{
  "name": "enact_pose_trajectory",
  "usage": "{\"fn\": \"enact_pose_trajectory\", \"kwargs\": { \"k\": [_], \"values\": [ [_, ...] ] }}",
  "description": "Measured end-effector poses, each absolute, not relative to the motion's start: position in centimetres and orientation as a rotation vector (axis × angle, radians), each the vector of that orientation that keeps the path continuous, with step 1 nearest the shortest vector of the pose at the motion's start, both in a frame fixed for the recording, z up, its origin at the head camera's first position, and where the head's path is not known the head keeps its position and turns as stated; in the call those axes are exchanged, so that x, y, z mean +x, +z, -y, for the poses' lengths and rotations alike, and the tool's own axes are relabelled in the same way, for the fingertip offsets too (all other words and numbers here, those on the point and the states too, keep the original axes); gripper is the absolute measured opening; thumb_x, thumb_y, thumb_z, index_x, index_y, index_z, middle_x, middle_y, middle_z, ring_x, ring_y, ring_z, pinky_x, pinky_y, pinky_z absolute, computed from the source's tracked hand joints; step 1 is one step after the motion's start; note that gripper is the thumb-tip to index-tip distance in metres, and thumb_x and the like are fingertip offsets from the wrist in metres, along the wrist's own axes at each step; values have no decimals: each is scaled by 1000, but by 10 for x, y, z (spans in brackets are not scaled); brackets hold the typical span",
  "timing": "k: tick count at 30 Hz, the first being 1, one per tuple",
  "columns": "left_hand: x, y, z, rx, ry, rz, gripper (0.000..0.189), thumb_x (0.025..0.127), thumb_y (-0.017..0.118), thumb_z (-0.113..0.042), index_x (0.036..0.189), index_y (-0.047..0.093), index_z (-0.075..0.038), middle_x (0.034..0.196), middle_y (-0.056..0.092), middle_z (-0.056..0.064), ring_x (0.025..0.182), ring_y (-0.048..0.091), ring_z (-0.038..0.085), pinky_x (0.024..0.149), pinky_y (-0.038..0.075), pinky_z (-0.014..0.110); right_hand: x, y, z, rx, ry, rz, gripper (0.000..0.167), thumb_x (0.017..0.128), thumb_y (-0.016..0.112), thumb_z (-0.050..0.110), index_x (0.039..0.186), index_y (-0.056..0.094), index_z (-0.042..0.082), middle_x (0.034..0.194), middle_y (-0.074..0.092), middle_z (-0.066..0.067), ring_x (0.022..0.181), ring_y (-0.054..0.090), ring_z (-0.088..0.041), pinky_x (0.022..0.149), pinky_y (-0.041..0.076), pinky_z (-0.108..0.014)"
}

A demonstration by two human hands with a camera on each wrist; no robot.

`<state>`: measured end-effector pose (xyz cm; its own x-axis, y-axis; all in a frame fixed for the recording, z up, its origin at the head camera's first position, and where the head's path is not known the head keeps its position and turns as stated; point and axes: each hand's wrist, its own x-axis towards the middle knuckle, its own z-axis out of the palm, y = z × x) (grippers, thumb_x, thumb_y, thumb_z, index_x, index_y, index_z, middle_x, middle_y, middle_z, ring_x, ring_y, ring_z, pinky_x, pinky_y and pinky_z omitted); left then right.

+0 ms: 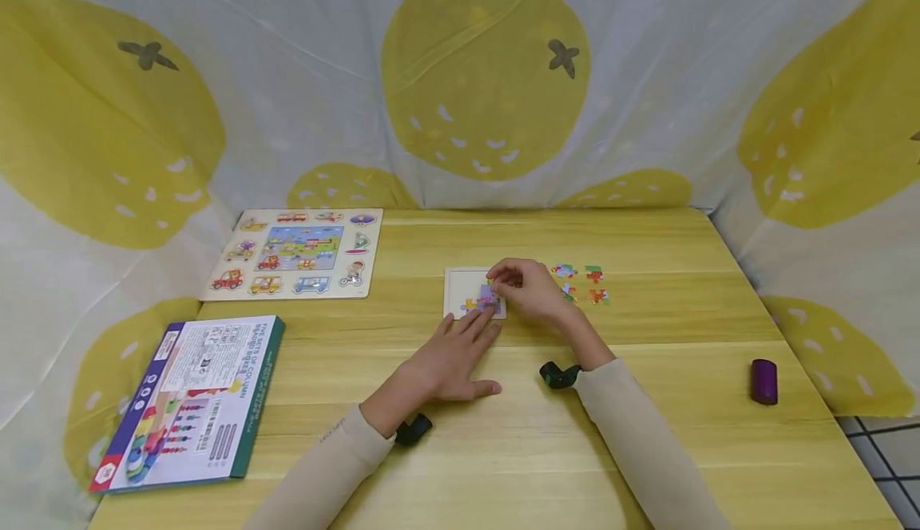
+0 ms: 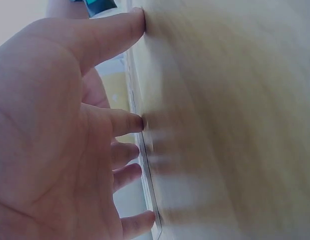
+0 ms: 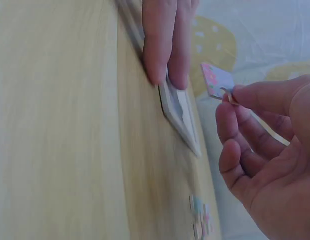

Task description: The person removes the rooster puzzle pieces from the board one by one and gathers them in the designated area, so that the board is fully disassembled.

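Note:
A small white puzzle tray (image 1: 460,281) lies on the wooden table, a yellow piece (image 1: 470,304) in its lower part. My left hand (image 1: 453,358) is spread flat; its fingertips rest at the tray's near edge, as the right wrist view also shows. Over the tray's right side, my right hand (image 1: 535,290) pinches a pale purple puzzle piece with pink marks (image 3: 215,81) between thumb and index finger. The piece is raised above the tray. Several loose colourful puzzle pieces (image 1: 597,296) lie to the right of the right hand, some partly hidden behind it.
A larger picture board with vehicles (image 1: 302,284) lies at the back left. In front of it is a boxed toy set (image 1: 216,402). A purple cylinder (image 1: 764,381) stands near the right edge. Patterned cloth (image 1: 302,115) hangs behind the table.

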<state>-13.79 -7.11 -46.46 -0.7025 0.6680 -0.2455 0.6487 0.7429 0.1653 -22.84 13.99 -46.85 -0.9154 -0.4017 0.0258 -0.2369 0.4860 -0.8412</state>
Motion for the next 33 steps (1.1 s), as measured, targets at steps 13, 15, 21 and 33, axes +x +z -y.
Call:
{"fn": "enact_pose_trajectory", "kwargs": {
  "k": [13, 15, 21, 33],
  "values": [
    [-138, -469, 75, 1050, 147, -2673, 95, 95, 50, -74, 166, 22, -16, 175, 10, 7, 161, 15, 31, 127, 20, 59, -209, -471, -196, -480, -1374, -2604, 18, 99, 68, 13, 115, 72, 7, 104, 73, -8, 94, 69, -20, 86, 57, -32],
    [-138, -469, 75, 1050, 158, -2667, 95, 95, 50, -74, 166, 22, -16, 175, 10, 7, 161, 15, 31, 127, 20, 59, -205, -471, -204, -488, -1344, -2614, 17, 99, 68, 13, 115, 72, 9, 105, 73, -7, 94, 68, -19, 86, 57, -29],
    [-141, -467, 78, 1054, 192, -2661, 92, 96, 53, -71, 165, 26, -17, 175, 12, 8, 161, 15, 31, 126, 21, 60, -196, -469, -219, -503, -1293, -2615, 16, 98, 70, 14, 112, 73, 9, 101, 73, -5, 91, 69, -18, 81, 57, -29],
    [-143, -468, 79, 1050, 239, -2657, 90, 96, 56, -67, 165, 27, -18, 174, 13, 9, 160, 16, 32, 126, 21, 61, -194, -482, -219, -550, -1188, -2624, 8, 96, 72, 11, 104, 74, 10, 91, 71, -3, 81, 64, -15, 73, 54, -25]
  ]
}}
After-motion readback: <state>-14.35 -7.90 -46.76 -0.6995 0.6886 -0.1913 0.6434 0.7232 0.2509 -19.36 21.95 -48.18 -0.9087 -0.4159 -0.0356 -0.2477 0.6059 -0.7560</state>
